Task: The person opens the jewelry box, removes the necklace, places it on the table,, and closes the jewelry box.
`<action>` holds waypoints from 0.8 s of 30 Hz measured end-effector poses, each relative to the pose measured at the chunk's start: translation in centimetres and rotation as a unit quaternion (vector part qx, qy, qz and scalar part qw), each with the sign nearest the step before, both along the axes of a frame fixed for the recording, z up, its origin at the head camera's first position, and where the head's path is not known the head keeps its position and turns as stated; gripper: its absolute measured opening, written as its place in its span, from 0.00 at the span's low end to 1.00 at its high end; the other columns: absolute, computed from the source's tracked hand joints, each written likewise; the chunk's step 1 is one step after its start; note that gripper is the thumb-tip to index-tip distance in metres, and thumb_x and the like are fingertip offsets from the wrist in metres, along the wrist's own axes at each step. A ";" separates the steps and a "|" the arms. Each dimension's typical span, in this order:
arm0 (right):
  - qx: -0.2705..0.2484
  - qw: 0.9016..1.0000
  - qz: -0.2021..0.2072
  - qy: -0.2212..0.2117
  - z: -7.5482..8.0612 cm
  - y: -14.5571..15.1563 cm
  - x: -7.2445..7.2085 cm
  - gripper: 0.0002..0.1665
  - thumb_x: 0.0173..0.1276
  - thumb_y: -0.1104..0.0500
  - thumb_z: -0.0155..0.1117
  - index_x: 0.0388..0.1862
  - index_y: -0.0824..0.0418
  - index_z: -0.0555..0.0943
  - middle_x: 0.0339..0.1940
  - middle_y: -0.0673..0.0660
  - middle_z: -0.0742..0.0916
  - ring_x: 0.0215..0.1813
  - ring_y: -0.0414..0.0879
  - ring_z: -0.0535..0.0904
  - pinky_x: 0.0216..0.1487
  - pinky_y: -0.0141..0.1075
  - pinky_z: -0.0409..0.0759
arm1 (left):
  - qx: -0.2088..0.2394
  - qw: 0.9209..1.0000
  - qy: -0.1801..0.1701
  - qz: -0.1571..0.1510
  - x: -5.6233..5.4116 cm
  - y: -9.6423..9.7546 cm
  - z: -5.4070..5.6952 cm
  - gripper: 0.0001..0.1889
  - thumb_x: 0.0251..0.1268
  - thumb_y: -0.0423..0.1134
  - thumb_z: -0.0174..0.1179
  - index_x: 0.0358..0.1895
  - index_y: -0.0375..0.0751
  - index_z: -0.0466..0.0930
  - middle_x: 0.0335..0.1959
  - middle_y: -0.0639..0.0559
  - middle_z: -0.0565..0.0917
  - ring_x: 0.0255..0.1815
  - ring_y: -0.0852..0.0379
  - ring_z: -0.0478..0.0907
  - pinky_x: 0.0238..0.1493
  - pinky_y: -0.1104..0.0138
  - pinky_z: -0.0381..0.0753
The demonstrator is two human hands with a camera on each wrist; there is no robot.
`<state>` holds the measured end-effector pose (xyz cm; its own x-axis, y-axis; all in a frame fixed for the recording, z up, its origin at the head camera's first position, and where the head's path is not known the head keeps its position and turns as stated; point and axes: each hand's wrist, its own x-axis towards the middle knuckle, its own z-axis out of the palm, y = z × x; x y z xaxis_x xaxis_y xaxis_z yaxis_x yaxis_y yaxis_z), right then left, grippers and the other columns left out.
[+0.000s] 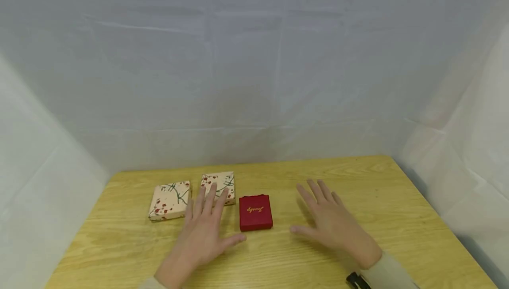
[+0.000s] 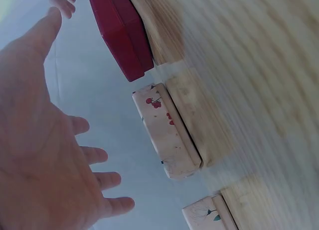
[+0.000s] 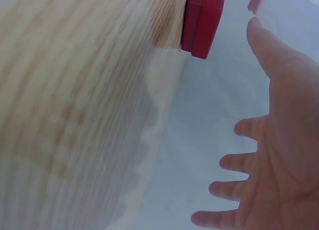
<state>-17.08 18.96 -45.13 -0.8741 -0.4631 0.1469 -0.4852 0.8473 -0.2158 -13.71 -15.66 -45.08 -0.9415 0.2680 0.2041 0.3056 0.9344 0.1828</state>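
Red box (image 1: 256, 219), gold lettering (image 1: 255, 210) on top, flat on wood-grained counter (image 1: 278, 262). Left of red box: floral box (image 1: 220, 180) just beside, second floral box (image 1: 170, 200) farther out, both flat. Left grip (image 1: 203, 233) raised left of red box, spread wide, holding nothing, partly masking nearer floral box in head view. Right grip (image 1: 332, 222) right of red box, equally spread, unladen. Pale sheeting (image 1: 254, 81) behind it.
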 end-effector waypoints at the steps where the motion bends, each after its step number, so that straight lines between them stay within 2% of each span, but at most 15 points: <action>1: -0.001 1.000 0.004 0.000 0.0 -0.1 -0.2 0.63 0.69 0.22 0.62 0.90 0.51 0.52 0.88 0.66 0.56 0.85 0.71 0.50 0.71 0.76 0.62 | 0.002 1.000 0.001 -0.004 -0.1 0.0 0.0 0.62 0.58 0.80 0.62 0.87 0.44 0.52 0.88 0.38 0.45 0.86 0.32 0.37 0.79 0.31 0.46; 11: -0.009 0.998 0.062 0.002 0.3 -2.3 -1.8 0.63 0.69 0.24 0.64 0.89 0.55 0.54 0.84 0.68 0.64 0.82 0.71 0.59 0.71 0.71 0.68 | 0.036 0.998 0.024 -0.039 -0.8 0.0 0.2 0.60 0.56 0.75 0.70 0.84 0.42 0.57 0.83 0.35 0.59 0.81 0.31 0.57 0.77 0.34 0.59; 18: 0.002 0.994 0.101 -0.029 0.3 -4.6 -3.0 0.64 0.65 0.24 0.68 0.89 0.53 0.55 0.85 0.63 0.64 0.82 0.66 0.60 0.72 0.67 0.70 | 0.050 0.997 0.025 -0.045 -1.0 0.0 0.2 0.60 0.55 0.73 0.72 0.83 0.41 0.59 0.80 0.36 0.63 0.79 0.34 0.61 0.77 0.36 0.62; 24: 0.009 0.990 0.130 -0.052 0.0 -6.7 -4.4 0.65 0.60 0.27 0.76 0.87 0.55 0.60 0.82 0.62 0.69 0.80 0.63 0.65 0.74 0.61 0.70 | 0.054 0.997 0.017 -0.048 -1.2 -0.2 0.1 0.59 0.53 0.72 0.75 0.82 0.42 0.62 0.81 0.37 0.62 0.79 0.36 0.60 0.76 0.36 0.64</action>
